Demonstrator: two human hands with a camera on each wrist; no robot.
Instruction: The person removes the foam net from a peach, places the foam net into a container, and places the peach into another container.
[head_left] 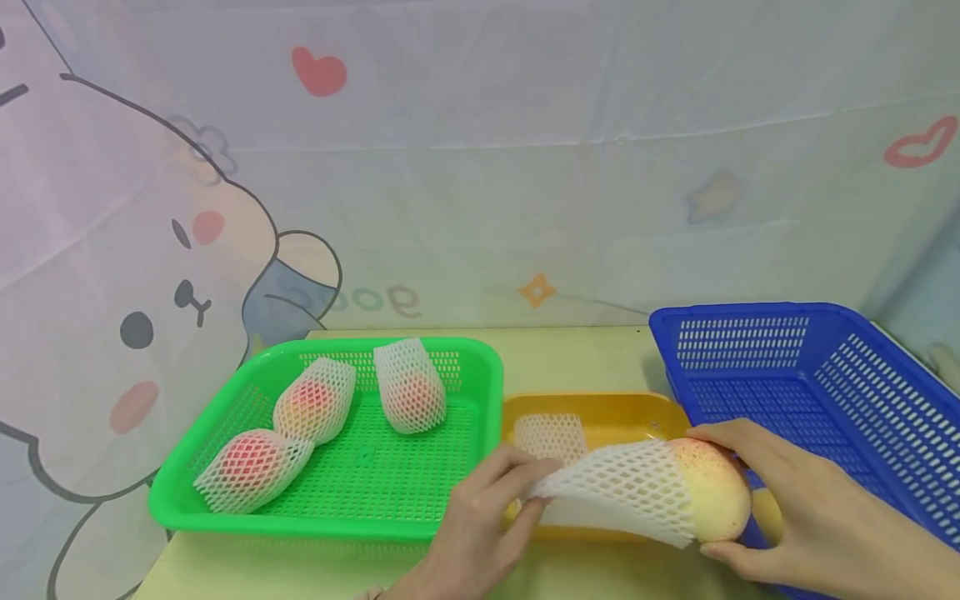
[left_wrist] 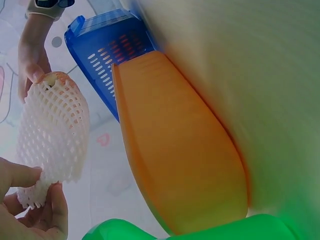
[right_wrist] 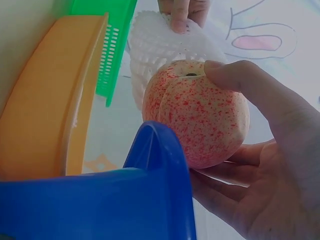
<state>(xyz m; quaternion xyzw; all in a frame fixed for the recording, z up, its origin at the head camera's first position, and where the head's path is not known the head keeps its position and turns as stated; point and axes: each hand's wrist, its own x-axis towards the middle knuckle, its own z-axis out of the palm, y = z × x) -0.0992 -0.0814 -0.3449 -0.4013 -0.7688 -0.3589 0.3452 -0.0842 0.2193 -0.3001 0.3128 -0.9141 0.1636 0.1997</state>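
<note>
My right hand grips a yellow peach with red speckles, thumb and fingers on opposite sides of it. A white foam net sleeve covers the peach's left part. At the sleeve's far end, my left hand pinches the gathered mesh between thumb and fingers. In the right wrist view the bare side of the peach shows its stem hollow, and the net spreads behind it. Both hands are above the front of the orange-yellow tray.
Left of the tray, a green basket holds three net-wrapped peaches, one of them near its back wall. Another foam net lies in the tray. A blue basket stands at the right, with a yellow fruit partly hidden behind my right hand.
</note>
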